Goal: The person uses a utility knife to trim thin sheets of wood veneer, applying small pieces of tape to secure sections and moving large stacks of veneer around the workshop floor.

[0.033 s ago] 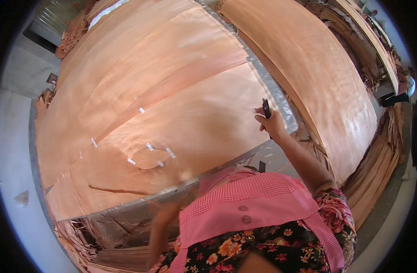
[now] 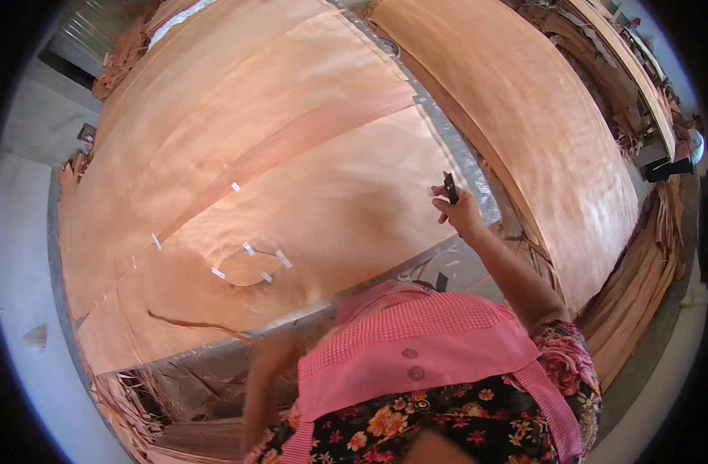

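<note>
A large sheet of thin wood veneer (image 2: 346, 185) lies over the table in front of me. Raised above its right edge, my right hand (image 2: 464, 210) is closed around a black utility knife (image 2: 450, 188), its tip pointing up and away. My left hand (image 2: 280, 352) is smeared by motion beside the table's near edge, and its fingers cannot be made out. Close to it, a narrow dark strip of veneer (image 2: 192, 322) lies along the sheet's near side, its right end reaching toward the hand. White tape pieces (image 2: 283, 259) surround an oval patch (image 2: 250, 269) in the sheet.
Another veneer stack (image 2: 524, 116) stands to the right, across a narrow gap. Scraps (image 2: 192, 394) litter the area below the table's near edge. A pale wall (image 2: 22, 232) rises at the left. At the far right, another person (image 2: 686, 151) is partly visible.
My left hand has shifted slightly left, and the dark strip's right end has swung nearer to me. The right hand keeps the knife almost in place. The whole view has shifted slightly.
</note>
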Tool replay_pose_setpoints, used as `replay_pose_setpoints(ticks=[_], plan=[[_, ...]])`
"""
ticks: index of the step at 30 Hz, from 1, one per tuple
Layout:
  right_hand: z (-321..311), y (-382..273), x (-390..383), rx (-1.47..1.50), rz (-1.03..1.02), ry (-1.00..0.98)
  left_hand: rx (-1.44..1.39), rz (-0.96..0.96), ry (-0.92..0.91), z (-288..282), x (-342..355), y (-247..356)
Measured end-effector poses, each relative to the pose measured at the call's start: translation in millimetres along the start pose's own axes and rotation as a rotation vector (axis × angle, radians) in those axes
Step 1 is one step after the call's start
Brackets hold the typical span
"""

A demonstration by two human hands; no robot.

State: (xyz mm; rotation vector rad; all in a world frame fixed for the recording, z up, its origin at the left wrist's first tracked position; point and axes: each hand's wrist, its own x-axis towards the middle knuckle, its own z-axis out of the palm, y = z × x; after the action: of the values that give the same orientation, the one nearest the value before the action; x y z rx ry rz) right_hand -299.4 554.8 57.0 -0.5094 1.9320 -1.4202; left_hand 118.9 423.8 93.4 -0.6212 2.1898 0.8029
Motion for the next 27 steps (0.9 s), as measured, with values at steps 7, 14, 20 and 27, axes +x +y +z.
replay_pose_setpoints(ticks=[7,14,20,27], plan=[[11.6,9.7,-12.9,0.12,0.184,-0.195,0.163,-0.083,1.101,-193.8,232.0,27.9],[-35.0,-5.8,36.3,0.076,0.27,-0.06,0.23,0.159,1.008,-241.7,345.2,69.3],[-13.0,-46.2,172.0,0.112,0.12,-0.072,0.16,0.336,0.839,-310.1,382.3,112.6],[34.3,-55.4,315.6,0.034,0.28,0.116,0.301,0.479,1.017,-321.6,441.0,127.0]])
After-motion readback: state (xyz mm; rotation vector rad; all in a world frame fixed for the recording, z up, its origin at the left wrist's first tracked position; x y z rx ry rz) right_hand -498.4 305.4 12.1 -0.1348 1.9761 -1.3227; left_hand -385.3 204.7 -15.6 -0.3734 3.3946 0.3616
